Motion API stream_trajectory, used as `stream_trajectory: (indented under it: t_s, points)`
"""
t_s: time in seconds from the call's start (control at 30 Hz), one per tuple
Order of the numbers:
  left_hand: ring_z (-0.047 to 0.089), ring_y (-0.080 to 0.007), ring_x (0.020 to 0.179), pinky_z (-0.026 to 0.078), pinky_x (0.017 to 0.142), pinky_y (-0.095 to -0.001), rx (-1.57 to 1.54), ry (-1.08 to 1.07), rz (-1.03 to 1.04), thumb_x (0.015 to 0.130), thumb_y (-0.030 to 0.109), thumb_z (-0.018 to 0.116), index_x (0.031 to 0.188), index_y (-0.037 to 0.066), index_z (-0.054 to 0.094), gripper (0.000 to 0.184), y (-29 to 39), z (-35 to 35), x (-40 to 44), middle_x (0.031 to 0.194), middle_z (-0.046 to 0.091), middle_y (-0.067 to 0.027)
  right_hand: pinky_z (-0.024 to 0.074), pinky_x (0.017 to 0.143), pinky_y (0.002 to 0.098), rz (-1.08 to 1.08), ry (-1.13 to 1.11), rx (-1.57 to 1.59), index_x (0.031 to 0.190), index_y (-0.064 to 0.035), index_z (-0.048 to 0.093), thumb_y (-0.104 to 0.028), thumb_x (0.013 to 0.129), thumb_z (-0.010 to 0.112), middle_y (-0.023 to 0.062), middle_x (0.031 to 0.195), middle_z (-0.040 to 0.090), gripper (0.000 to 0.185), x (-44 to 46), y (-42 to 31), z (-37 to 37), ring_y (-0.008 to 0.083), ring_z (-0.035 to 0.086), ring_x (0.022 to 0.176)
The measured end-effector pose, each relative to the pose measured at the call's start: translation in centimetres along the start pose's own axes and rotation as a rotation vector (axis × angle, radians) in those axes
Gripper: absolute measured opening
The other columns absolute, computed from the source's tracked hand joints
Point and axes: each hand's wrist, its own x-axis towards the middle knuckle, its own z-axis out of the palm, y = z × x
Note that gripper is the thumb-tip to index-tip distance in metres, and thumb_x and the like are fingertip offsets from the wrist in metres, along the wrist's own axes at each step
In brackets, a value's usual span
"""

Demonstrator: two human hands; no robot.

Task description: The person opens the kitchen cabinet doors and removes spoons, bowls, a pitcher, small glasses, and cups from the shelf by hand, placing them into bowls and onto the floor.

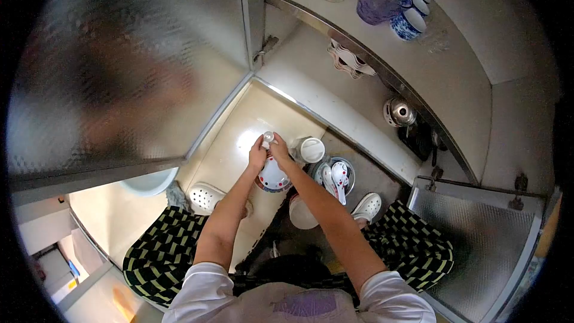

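My left hand (257, 154) and my right hand (279, 150) meet low over the floor, fingers closed around a small whitish, clear-looking cup (268, 136). Its exact kind is too small to make out. Right under my wrists sits white dishware with red dots (274, 174), partly covered by my forearms. To the right of my right hand stands a white lidded container (311, 150). Beside that, a metal basin (350, 170) holds white spoons with red dots (339, 174).
A cabinet with textured glass doors (137, 72) stands open ahead. Its upper shelf (460, 78) carries a purple glass jug (378, 0) and blue-white cups (408, 24); a metal kettle (399, 112) sits lower. On the floor are a pale basin (149, 182) and white clogs (204, 197).
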Motion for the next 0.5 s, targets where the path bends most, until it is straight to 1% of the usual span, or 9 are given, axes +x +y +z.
stream_trajectory:
  t_s: [0.07,0.13,0.2,0.23,0.3,0.4,0.43,0.47,0.5]
  points:
    - [0.046,-0.0244,0.106,0.037,0.089,-0.0276,-0.186,-0.019,-0.043,0.075,-0.005,0.032,0.123,-0.002,0.034,0.048,-1.9,0.5,1.2,0.119,0.044,-0.0187,0.0451,0.070,0.0316,-0.049,0.040,-0.043,0.121,-0.0050,0.040,-0.007,0.075,0.039,0.0153,0.109,0.050,0.046,0.9,0.9,0.3,0.0242,0.049,0.098]
    - [0.046,-0.0253,0.107,0.036,0.089,-0.0278,-0.193,-0.017,-0.034,0.075,-0.005,0.031,0.124,-0.003,0.032,0.049,-1.0,0.7,0.7,0.120,0.043,-0.0190,0.0440,0.075,0.0320,-0.094,0.080,-0.086,0.121,-0.0044,0.039,-0.007,0.074,0.039,0.0164,0.114,0.047,0.047,2.1,2.3,0.3,0.0259,0.046,0.102]
    - [0.045,-0.0262,0.107,0.035,0.090,-0.0280,-0.201,-0.013,-0.023,0.074,-0.005,0.031,0.125,-0.003,0.030,0.051,-0.8,0.8,0.8,0.121,0.041,-0.0193,0.0374,0.087,0.0334,-0.139,0.047,-0.065,0.121,-0.0030,0.038,-0.007,0.074,0.039,0.0177,0.121,0.041,0.047,2.7,2.9,0.3,0.0281,0.041,0.109]
    - [0.045,-0.0264,0.108,0.035,0.091,-0.0282,-0.170,-0.016,-0.001,0.074,-0.005,0.031,0.125,-0.004,0.028,0.051,-1.4,0.8,1.2,0.122,0.040,-0.0199,0.0374,0.087,0.0334,-0.139,0.048,-0.064,0.121,-0.0030,0.038,-0.007,0.074,0.039,0.0177,0.121,0.041,0.047,2.7,2.8,0.3,0.0281,0.041,0.109]
    - [0.044,-0.0266,0.108,0.034,0.091,-0.0283,-0.138,-0.020,0.023,0.074,-0.006,0.031,0.126,-0.005,0.027,0.052,-1.5,0.9,1.3,0.122,0.040,-0.0204,0.0308,0.093,0.0338,-0.127,0.063,-0.056,0.121,-0.0008,0.037,-0.007,0.075,0.038,0.0181,0.121,0.041,0.047,2.5,2.6,0.3,0.0287,0.040,0.110]
    - [0.043,-0.0265,0.110,0.034,0.092,-0.0287,-0.163,-0.025,0.002,0.073,-0.005,0.032,0.126,-0.006,0.026,0.053,1.1,0.8,0.0,0.123,0.039,-0.0216,0.0339,0.091,0.0332,-0.145,0.126,-0.184,0.122,0.0004,0.035,-0.005,0.075,0.037,0.0192,0.120,0.041,0.047,2.4,2.5,0.3,0.0287,0.040,0.110]
    - [0.043,-0.0268,0.110,0.034,0.092,-0.0285,-0.133,0.015,-0.045,0.073,-0.005,0.032,0.126,-0.006,0.026,0.053,1.9,0.6,-0.5,0.123,0.038,-0.0226,0.0354,0.089,0.0327,-0.072,0.098,-0.029,0.122,0.0013,0.034,-0.003,0.074,0.036,0.0203,0.120,0.041,0.048,2.0,2.4,0.2,0.0290,0.040,0.110]
    - [0.042,-0.0270,0.110,0.034,0.092,-0.0282,-0.105,0.054,-0.088,0.073,-0.004,0.033,0.126,-0.007,0.025,0.054,2.7,0.7,-1.1,0.124,0.037,-0.0236,0.0384,0.086,0.0332,-0.090,0.174,-0.145,0.122,0.0008,0.034,-0.004,0.075,0.036,0.0205,0.119,0.040,0.048,1.7,2.2,0.6,0.0296,0.041,0.109]
    - [0.055,-0.0236,0.091,0.044,0.077,-0.0300,0.085,0.135,-0.067,0.076,0.003,0.041,0.124,-0.004,0.031,0.050,4.9,0.7,-2.5,0.110,0.050,-0.0208,0.0384,0.086,0.0333,-0.015,0.132,-0.060,0.122,0.0008,0.034,-0.003,0.075,0.035,0.0204,0.118,0.042,0.048,0.0,0.2,0.2,0.0296,0.042,0.108]
